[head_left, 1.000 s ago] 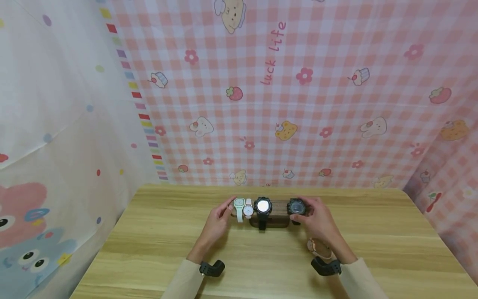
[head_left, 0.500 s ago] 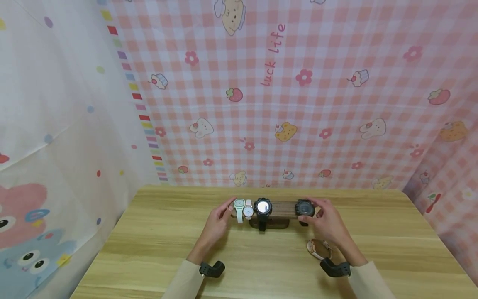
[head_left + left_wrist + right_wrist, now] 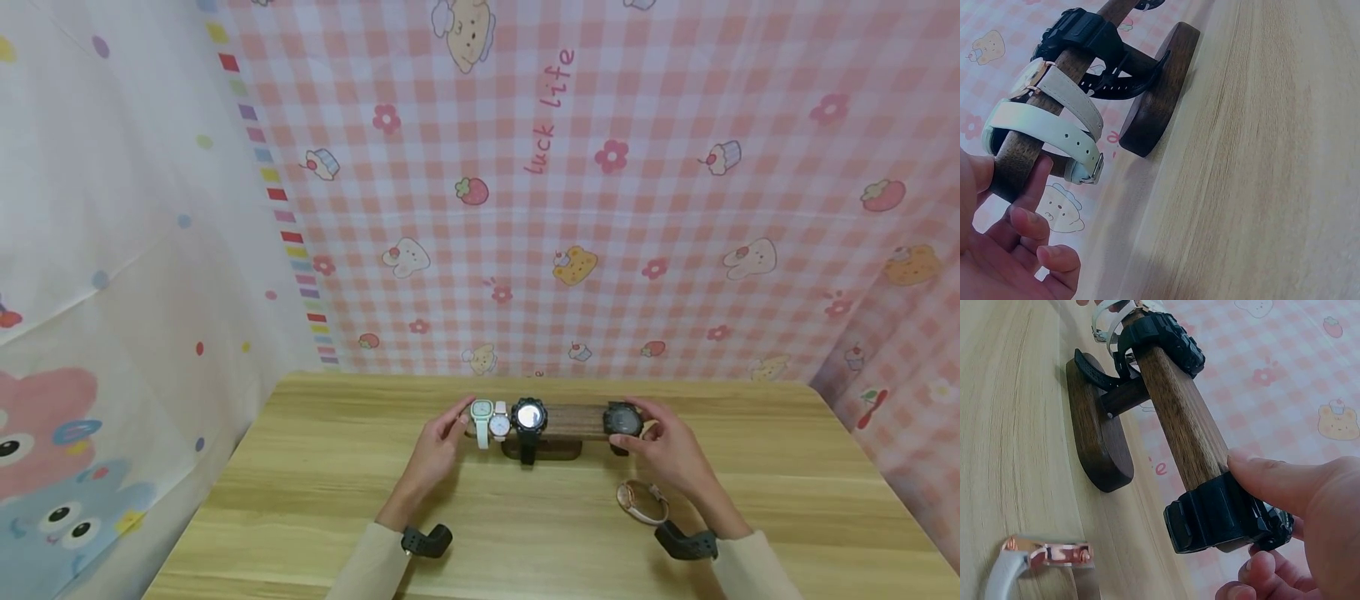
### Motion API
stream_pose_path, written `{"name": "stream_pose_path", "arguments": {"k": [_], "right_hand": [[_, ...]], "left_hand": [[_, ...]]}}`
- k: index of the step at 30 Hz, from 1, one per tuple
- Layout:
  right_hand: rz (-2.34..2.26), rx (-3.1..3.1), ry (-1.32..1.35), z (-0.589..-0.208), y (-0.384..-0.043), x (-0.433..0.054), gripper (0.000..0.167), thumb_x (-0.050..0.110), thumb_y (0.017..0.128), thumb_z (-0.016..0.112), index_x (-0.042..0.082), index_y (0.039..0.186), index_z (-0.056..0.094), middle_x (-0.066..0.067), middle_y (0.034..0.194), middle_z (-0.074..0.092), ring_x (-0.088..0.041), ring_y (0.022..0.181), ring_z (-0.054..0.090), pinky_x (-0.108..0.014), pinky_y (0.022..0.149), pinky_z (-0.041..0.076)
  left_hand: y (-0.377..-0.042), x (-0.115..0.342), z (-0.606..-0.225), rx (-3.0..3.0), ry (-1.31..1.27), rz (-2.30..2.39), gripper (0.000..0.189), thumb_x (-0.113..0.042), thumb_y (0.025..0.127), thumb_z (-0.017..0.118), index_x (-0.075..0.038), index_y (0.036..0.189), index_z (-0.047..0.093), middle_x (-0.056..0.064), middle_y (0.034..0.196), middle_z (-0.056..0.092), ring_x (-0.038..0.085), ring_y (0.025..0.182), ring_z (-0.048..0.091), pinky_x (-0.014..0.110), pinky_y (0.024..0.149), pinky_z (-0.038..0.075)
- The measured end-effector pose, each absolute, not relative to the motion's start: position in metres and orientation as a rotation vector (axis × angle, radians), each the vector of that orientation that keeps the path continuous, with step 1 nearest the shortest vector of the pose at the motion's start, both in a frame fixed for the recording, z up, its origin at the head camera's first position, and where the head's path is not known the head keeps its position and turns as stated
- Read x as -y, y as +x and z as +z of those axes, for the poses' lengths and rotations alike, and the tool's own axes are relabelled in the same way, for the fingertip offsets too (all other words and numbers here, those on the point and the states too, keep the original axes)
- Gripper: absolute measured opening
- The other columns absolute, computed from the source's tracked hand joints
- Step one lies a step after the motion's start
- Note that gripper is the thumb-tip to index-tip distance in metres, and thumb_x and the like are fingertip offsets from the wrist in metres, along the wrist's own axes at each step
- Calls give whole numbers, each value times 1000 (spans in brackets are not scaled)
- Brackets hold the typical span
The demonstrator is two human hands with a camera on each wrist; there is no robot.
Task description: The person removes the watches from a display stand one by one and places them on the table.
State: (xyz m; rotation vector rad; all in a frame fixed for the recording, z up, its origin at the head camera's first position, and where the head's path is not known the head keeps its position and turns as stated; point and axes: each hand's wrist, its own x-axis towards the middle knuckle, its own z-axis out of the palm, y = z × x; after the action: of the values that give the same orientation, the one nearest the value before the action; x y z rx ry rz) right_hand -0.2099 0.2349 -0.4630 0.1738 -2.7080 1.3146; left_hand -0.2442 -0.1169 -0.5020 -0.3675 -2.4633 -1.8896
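Observation:
A dark wooden watch stand [image 3: 576,422] carries several watches on its horizontal bar. My right hand [image 3: 672,450] holds a black watch [image 3: 622,419] between thumb and fingers at the bar's right end. In the right wrist view its closed black strap [image 3: 1216,512] still encircles the bar's tip. The left hand [image 3: 437,446] grips the bar's left end, thumb on one side and index finger beneath in the left wrist view. Beside it sit a mint-green square watch [image 3: 482,414] and a small white-strapped watch [image 3: 499,424]. Another black watch [image 3: 529,416] with a bright face hangs near the middle.
A rose-gold watch with a pale strap [image 3: 658,510] lies on the wooden table [image 3: 300,500] in front of the right hand. The stand's oval base [image 3: 1100,444] rests under the bar. A pink checked cloth [image 3: 510,208] hangs behind the table.
My right hand has slid the black watch rightward along the bar, from right of the middle to its end. The left hand keeps its grip on the left end.

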Motion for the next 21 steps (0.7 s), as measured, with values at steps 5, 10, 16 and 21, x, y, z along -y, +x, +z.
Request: {"name": "stream_pose_path", "arguments": {"k": [5, 10, 16, 21], "right_hand": [[1340, 2701, 145, -463, -209, -238, 62, 25, 85, 79, 10, 139, 53, -20, 112, 62, -11, 65, 52, -26, 54, 43], [1347, 2682, 119, -464, -209, -240, 62, 22, 84, 80, 8, 138, 53, -18, 106, 65, -9, 61, 50, -25, 52, 42], [1348, 2676, 96, -464, -205, -243, 64, 21, 82, 82, 7, 137, 53, -20, 105, 65, -9, 57, 48, -26, 49, 41], [1306, 2689, 70, -462, -203, -246, 63, 19, 82, 82, 9, 137, 53, -19, 105, 65, -9, 58, 46, -25, 50, 38]], "left_hand": [[-244, 117, -502, 2458, -368, -1900, 41, -18, 106, 46, -11, 147, 49, 9, 154, 43, 24, 144, 35, 47, 117, 26], [-244, 117, -503, 2455, -368, -1898, 41, -17, 106, 46, -11, 147, 49, 10, 154, 43, 25, 143, 37, 47, 117, 26], [-244, 116, -504, 2449, -359, -1898, 40, -17, 106, 46, -17, 145, 51, 9, 153, 44, 24, 142, 37, 46, 117, 26], [-243, 116, -504, 2441, -349, -1891, 39, -19, 106, 47, -20, 144, 53, 7, 151, 47, 24, 143, 37, 46, 117, 27]]}}
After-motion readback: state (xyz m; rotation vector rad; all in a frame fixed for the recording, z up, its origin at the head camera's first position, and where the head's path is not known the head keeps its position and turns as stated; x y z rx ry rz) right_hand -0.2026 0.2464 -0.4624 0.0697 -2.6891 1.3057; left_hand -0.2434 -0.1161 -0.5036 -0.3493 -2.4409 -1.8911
